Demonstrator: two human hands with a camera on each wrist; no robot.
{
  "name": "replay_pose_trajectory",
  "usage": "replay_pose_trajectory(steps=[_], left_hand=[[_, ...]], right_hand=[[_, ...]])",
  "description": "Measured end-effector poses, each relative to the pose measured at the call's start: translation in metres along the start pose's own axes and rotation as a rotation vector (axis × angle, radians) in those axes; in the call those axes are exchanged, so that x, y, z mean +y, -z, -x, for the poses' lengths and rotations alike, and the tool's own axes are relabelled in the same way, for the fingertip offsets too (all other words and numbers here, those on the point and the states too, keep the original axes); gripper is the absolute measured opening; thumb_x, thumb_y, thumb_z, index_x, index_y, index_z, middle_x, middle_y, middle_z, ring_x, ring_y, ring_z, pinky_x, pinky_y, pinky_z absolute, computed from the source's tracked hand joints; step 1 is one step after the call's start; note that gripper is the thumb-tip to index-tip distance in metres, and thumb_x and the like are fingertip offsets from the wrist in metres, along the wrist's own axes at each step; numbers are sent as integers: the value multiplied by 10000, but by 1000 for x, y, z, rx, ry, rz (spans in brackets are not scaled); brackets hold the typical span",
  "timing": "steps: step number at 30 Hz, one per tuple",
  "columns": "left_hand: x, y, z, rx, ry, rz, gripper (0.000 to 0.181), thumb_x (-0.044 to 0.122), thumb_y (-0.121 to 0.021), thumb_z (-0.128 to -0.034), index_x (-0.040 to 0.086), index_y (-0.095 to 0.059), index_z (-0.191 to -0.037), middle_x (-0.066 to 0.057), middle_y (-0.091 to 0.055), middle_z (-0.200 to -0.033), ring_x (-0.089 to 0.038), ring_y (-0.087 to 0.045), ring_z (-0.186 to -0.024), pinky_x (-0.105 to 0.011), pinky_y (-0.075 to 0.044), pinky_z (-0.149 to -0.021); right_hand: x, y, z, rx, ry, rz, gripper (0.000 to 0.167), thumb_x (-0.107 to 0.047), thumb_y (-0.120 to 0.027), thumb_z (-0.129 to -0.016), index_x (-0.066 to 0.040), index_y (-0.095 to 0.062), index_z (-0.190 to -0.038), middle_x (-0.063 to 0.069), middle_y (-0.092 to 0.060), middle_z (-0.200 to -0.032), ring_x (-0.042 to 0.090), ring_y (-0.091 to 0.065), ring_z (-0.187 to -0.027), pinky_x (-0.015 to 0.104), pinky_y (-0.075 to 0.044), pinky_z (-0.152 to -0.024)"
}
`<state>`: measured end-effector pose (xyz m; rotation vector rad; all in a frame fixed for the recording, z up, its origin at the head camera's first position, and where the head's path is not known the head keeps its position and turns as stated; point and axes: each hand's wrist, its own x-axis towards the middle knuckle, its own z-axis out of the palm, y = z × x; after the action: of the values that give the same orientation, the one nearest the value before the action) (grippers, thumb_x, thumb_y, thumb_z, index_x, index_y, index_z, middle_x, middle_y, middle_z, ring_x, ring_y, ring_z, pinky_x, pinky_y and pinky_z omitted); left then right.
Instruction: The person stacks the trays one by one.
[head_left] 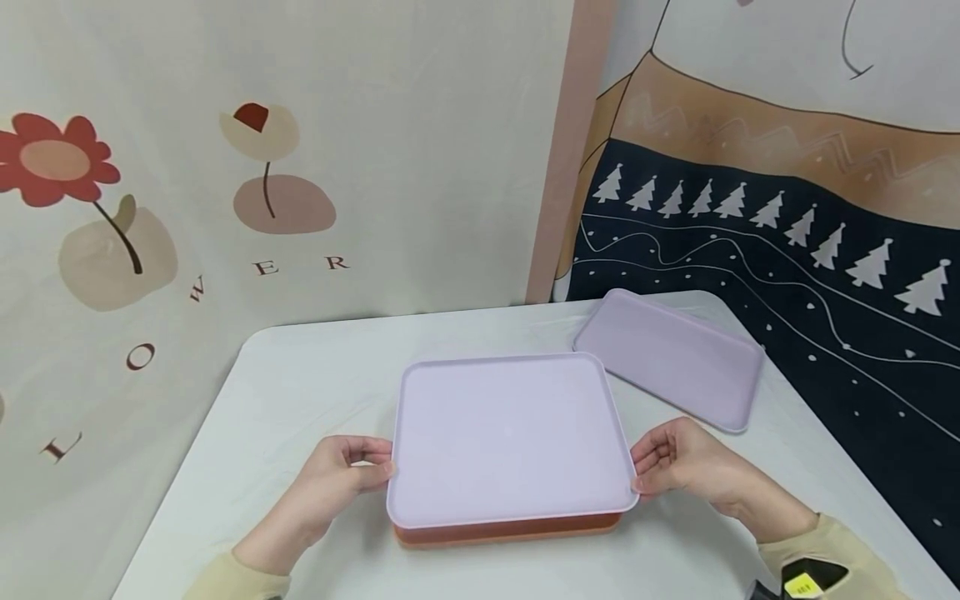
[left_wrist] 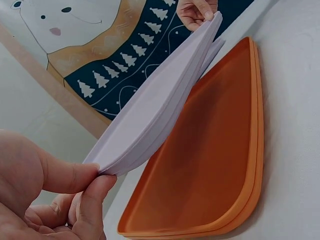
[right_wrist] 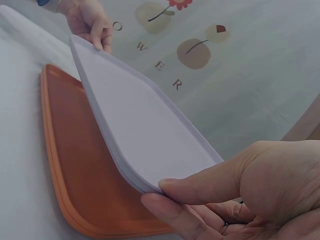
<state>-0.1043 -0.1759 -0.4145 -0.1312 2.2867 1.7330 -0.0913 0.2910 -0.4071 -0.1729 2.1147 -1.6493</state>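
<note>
A lavender tray (head_left: 510, 442) is held up between my two hands. At its left edge, my left hand (head_left: 330, 479) pinches the rim between thumb and fingers. On the opposite edge my right hand (head_left: 686, 467) grips the rim in the same way. Beneath the lavender tray lies an orange tray (left_wrist: 200, 145) on the white table; its rim shows a double line, as of stacked trays. Both wrist views show a gap between the lavender tray and the orange one. From the head view most of the orange tray is hidden.
A second lavender tray (head_left: 671, 358) lies at an angle at the back right of the white table (head_left: 300, 375). Behind the table hangs a pale flower-print cloth (head_left: 420, 167). Along the right side is a dark cloth with white trees (head_left: 787, 267).
</note>
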Motion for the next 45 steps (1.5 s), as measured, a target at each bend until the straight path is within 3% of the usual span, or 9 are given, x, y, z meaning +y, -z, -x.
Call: replay_pose_trajectory(steps=[45], left_hand=[[-23,-4,1,-9,56,-17,320,-58,-763,-851,-132,-684,-1151,-152,-670,-1033,-228,-677,-913,-301,-639,-783]], right_hand=[[24,-8,-5,-6,-24,-11,301,108,-816,-758,148,-656,-1009,112,-657,-829,217,-673,-740,276,-624,-644]])
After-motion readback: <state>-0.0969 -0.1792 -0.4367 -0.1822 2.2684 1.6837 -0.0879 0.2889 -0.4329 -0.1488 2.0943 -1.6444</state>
